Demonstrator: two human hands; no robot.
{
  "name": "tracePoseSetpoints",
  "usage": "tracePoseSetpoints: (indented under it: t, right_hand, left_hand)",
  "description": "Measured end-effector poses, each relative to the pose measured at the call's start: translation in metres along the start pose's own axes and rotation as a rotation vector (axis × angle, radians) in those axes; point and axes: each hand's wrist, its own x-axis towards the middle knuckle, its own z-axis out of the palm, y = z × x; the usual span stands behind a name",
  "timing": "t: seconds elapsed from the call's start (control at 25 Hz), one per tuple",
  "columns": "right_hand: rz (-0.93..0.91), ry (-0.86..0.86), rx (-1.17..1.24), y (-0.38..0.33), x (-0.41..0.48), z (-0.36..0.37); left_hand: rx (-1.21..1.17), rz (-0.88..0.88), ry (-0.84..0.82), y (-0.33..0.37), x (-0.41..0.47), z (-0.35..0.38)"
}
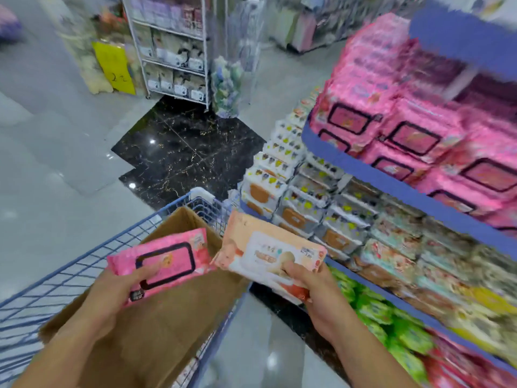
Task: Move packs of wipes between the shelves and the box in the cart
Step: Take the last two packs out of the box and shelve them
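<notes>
Right now you hold two packs of wipes, one in each hand. Your left hand (112, 298) grips a pink pack (165, 261) with a dark-outlined flap on its face. Your thumb lies across that flap and your fingers are hidden beneath. This pack hangs over the open cardboard box (173, 326) in the blue wire cart (56, 281). Your right hand (316, 295) grips a peach-and-white pack (265, 253) by its near edge, thumb on top, between the cart and the shelves (391, 189). The two packs sit side by side, corners nearly touching. Similar pink packs (405, 130), blurred, are stacked on the upper shelf to your right.
</notes>
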Motion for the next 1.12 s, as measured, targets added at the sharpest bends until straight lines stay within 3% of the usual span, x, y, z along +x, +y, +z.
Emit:
tracePoseSetpoints:
  t: [0.24, 0.52, 0.76, 1.12]
  right_hand:
    - [-0.24, 0.108, 0.014, -0.086, -0.071, -0.119]
    - [-0.407, 0.268, 0.065, -0.148, -0.129, -0.267]
    - [-0.479, 0.455, 0.175, -0.173, -0.159, -0.344]
    - [-0.736, 0.598, 0.068, -0.252, -0.143, -0.36]
  left_hand:
    - [-0.007, 0.403, -0.253, 0.159, -0.065, 0.125]
    - [0.11, 0.657, -0.463, 0.255, -0.118, 0.309]
    - [0.144, 0.676, -0.612, 0.292, -0.115, 0.428]
    - [0.057, 0.662, -0.675, 0.357, -0.102, 0.468]
